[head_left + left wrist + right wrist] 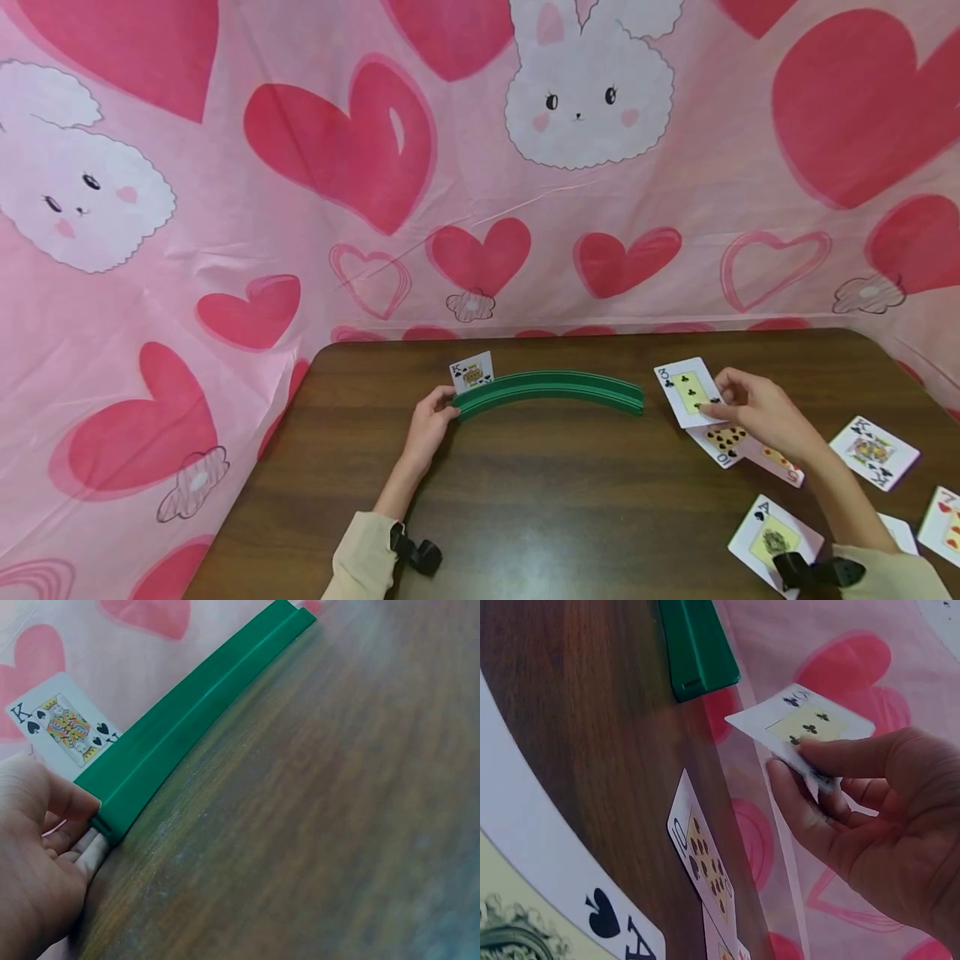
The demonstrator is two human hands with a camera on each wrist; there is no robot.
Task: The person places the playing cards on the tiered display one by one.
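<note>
A green curved card holder (551, 385) stands on the brown table, with a king of spades (472, 372) upright in its left end. My left hand (431, 423) grips that end, thumb and fingers about the tip of the holder (172, 724). To the right of the holder, my right hand (768, 412) pinches a three of clubs (684, 387) between thumb and fingers. The right wrist view shows this card (802, 724) raised off the table, face up. Below it lie a ten of spades (722, 444) and a red-suited card (783, 467), both partly covered in the head view.
Near my right forearm lie a king card (873, 452), a large ace of spades (768, 537), a seven of a red suit (943, 527) and a partly hidden white card (900, 533). A pink heart-and-bunny cloth (480, 192) hangs behind the table (525, 500).
</note>
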